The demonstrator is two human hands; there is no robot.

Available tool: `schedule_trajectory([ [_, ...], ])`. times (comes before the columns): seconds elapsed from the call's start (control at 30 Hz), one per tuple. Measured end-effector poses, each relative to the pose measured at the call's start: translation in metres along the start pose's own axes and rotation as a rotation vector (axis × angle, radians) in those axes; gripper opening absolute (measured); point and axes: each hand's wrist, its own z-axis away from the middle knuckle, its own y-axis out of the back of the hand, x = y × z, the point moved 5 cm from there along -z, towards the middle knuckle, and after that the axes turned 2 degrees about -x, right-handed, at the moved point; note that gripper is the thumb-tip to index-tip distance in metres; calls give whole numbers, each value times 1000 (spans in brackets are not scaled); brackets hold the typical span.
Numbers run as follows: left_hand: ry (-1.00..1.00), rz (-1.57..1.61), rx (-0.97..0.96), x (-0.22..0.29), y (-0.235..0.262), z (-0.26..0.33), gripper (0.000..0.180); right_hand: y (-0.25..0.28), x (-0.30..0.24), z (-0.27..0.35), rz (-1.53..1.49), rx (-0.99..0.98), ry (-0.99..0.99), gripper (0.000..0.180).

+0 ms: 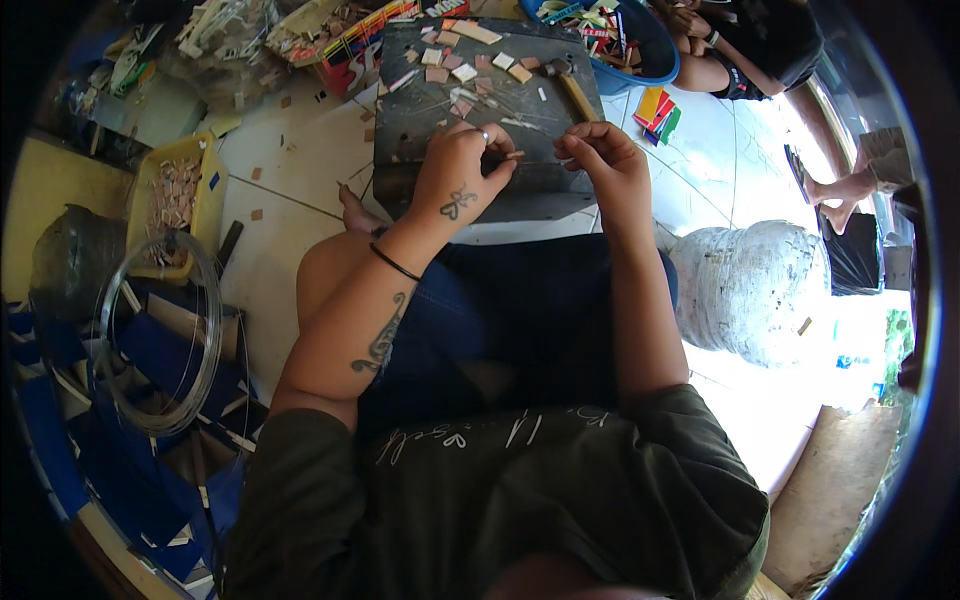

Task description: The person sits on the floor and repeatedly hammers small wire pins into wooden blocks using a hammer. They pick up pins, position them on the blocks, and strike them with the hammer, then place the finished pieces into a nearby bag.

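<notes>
Between my two hands is a small tan chip [514,155], a flat little piece that I pinch at its edge with the thumb and forefinger of my left hand [462,175]. It sits just over the near edge of the dark work slab [420,120], in the gap between both hands. My left hand is curled tight round it, knuckles up, a ring on one finger. My right hand [603,152] is beside it, fingers bunched together at the tips as if nipping something thin, maybe a bit of wire; the view is too small for me to tell what, if anything, is in that pinch.

The slab lies on the floor in front of my knees, scratched grey, with more small square chips [462,62] in pink, tan and white scattered over its far half. A hammer [572,88] with a wooden handle rests on the slab's right side, just beyond my right hand.

To my left stands a yellow tray [205,190] filled with more small pieces, and nearer me a coil of wire [160,340] lies over blue sheets. Past the slab is a blue basin [655,45] of coloured strips, and a few coloured cards [657,108] lie on the white floor beside it. A pale sack [745,285] sits to my right. Another person's arm [700,70] shows behind the basin.
</notes>
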Motion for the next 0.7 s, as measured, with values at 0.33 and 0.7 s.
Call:
schedule_trajectory([
  [0.33,-134,2,102,-4,1,8,10,-23,-7,12,396,46,163,11],
  [0.7,-148,6,107,-6,-1,8,10,-36,-15,7,604,46,279,10],
])
